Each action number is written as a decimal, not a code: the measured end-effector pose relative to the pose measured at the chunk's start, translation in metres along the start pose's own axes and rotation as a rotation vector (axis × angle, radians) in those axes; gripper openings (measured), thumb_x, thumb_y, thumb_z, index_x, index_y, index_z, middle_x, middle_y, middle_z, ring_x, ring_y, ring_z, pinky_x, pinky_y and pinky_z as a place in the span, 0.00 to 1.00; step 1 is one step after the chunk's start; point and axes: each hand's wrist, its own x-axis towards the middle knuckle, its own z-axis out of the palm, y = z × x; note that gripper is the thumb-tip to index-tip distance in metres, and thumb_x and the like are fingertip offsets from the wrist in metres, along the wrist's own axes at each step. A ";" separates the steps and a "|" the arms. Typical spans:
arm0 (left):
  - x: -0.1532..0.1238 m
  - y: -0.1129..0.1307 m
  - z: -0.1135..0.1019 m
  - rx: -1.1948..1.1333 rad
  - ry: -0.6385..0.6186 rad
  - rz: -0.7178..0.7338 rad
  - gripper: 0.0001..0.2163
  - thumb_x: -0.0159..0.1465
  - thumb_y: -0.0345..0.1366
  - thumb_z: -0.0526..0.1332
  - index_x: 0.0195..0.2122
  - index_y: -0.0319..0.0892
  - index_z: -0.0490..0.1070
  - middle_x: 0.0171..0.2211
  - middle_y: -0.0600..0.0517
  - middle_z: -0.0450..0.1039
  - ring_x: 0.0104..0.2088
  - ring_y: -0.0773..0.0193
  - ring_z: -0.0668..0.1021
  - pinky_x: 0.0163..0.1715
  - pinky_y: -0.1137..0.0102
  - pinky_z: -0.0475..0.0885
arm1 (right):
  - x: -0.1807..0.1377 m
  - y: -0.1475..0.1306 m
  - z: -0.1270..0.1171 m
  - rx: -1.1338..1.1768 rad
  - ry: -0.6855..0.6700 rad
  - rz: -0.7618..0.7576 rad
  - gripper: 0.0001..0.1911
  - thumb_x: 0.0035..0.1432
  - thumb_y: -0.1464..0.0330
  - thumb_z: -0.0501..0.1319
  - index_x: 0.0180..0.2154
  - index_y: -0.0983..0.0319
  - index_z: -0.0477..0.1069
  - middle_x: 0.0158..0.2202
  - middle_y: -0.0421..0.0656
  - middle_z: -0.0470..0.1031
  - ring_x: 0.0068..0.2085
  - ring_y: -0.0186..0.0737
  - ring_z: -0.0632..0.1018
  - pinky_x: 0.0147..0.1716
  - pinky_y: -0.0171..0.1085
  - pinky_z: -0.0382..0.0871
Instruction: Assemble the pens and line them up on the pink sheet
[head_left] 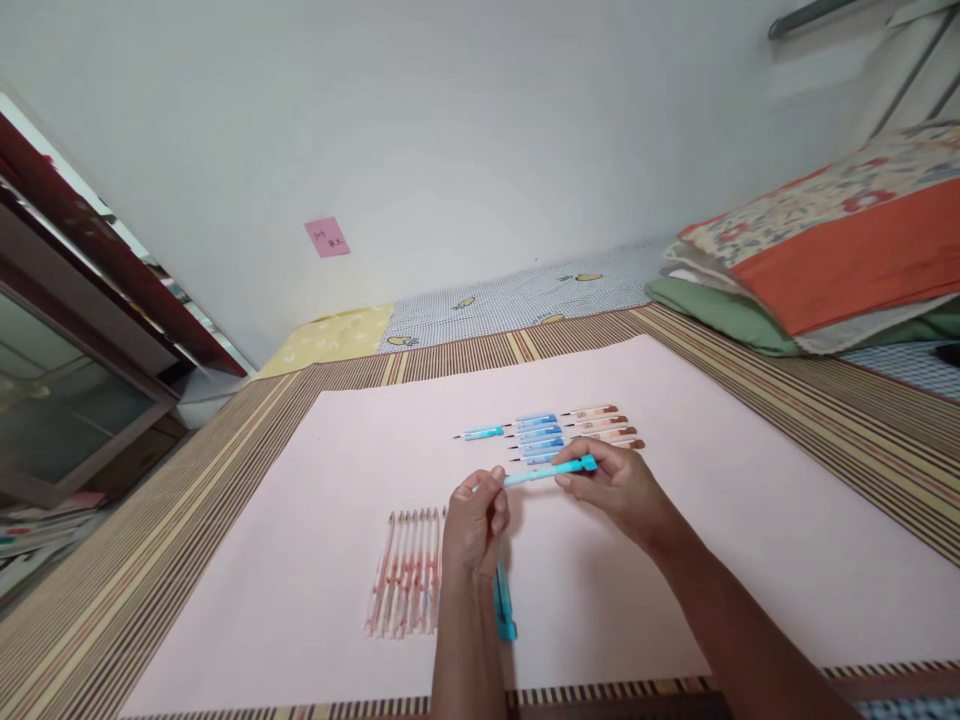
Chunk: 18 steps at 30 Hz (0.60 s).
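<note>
Left hand (476, 520) and right hand (615, 485) each pinched an end of one blue pen (551, 470) — mid-assembly, I judged — needing both ends kept straight.

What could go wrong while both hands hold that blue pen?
The right hand is close beside the row of blue pieces; a slip might scatter them. The left hand has its wrist over a second pen next to the pink pens and could nudge either. The blue pen might drop.
</note>
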 end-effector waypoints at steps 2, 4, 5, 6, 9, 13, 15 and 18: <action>0.000 0.000 -0.001 0.054 0.023 -0.005 0.22 0.50 0.47 0.73 0.21 0.40 0.61 0.13 0.60 0.61 0.12 0.79 0.55 0.16 0.75 0.44 | 0.000 0.001 -0.002 -0.019 -0.015 -0.018 0.09 0.50 0.63 0.69 0.33 0.60 0.76 0.27 0.39 0.71 0.29 0.37 0.70 0.27 0.35 0.64; 0.000 0.000 -0.001 0.098 0.034 -0.011 0.23 0.50 0.49 0.73 0.20 0.41 0.61 0.12 0.60 0.61 0.12 0.79 0.54 0.15 0.75 0.43 | 0.000 0.002 -0.004 -0.034 -0.031 -0.011 0.10 0.50 0.63 0.70 0.33 0.60 0.76 0.29 0.40 0.74 0.31 0.38 0.72 0.29 0.36 0.67; 0.000 0.000 -0.001 0.109 0.032 -0.009 0.23 0.50 0.50 0.73 0.20 0.40 0.61 0.12 0.60 0.61 0.12 0.79 0.55 0.15 0.75 0.43 | -0.001 0.002 -0.003 -0.031 -0.037 0.002 0.10 0.49 0.63 0.70 0.34 0.60 0.77 0.30 0.41 0.75 0.32 0.39 0.74 0.30 0.37 0.69; 0.000 0.000 0.000 0.112 0.027 -0.002 0.23 0.50 0.50 0.73 0.20 0.40 0.61 0.13 0.59 0.62 0.12 0.79 0.55 0.15 0.75 0.44 | -0.001 0.001 -0.003 -0.017 -0.036 0.018 0.11 0.49 0.63 0.71 0.34 0.60 0.77 0.30 0.41 0.76 0.32 0.39 0.75 0.31 0.38 0.70; -0.001 0.000 0.003 0.096 0.001 0.031 0.21 0.50 0.48 0.73 0.22 0.39 0.65 0.15 0.58 0.65 0.13 0.79 0.58 0.16 0.77 0.47 | -0.003 0.000 0.004 0.091 0.004 0.044 0.11 0.48 0.62 0.72 0.33 0.61 0.77 0.31 0.42 0.79 0.33 0.40 0.78 0.35 0.40 0.73; -0.002 -0.001 0.008 0.060 -0.038 0.016 0.18 0.50 0.44 0.74 0.25 0.38 0.69 0.17 0.56 0.68 0.15 0.77 0.62 0.17 0.78 0.52 | -0.004 0.005 0.017 0.221 0.047 0.064 0.12 0.48 0.61 0.72 0.34 0.60 0.78 0.29 0.42 0.79 0.33 0.41 0.80 0.38 0.41 0.75; -0.003 -0.001 0.009 0.034 -0.038 0.001 0.17 0.49 0.43 0.75 0.26 0.38 0.70 0.18 0.56 0.68 0.15 0.77 0.63 0.17 0.78 0.53 | -0.004 0.010 0.021 0.231 0.048 0.090 0.14 0.47 0.60 0.72 0.34 0.61 0.79 0.27 0.42 0.79 0.33 0.42 0.80 0.37 0.42 0.75; -0.004 -0.001 0.010 0.002 -0.039 0.022 0.15 0.48 0.40 0.76 0.30 0.37 0.74 0.20 0.55 0.69 0.18 0.76 0.66 0.20 0.78 0.58 | -0.002 0.017 0.025 0.219 0.077 0.069 0.15 0.47 0.59 0.73 0.34 0.61 0.79 0.27 0.43 0.79 0.31 0.42 0.79 0.34 0.40 0.74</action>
